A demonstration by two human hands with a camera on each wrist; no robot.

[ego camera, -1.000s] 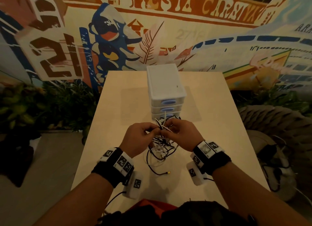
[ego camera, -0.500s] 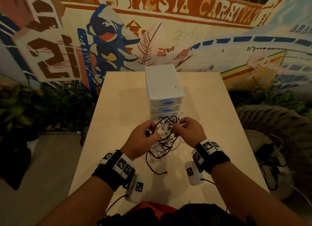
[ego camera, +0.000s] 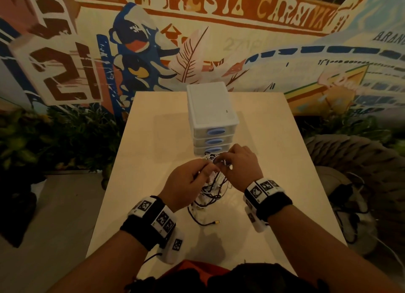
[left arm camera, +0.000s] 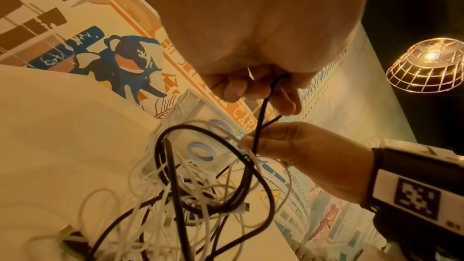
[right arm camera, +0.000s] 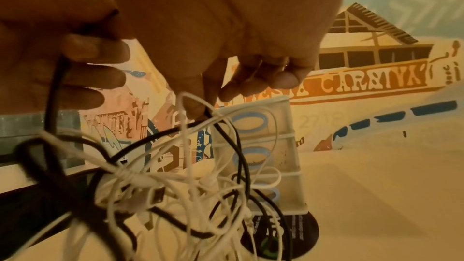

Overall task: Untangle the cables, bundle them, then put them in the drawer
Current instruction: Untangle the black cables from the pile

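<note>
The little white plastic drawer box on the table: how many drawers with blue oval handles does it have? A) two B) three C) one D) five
B: the white plastic drawer box shows three stacked drawers, each with a blue oval handle, all closed, just behind the tangle of black and white cables that the left hand and right hand are holding.
</note>
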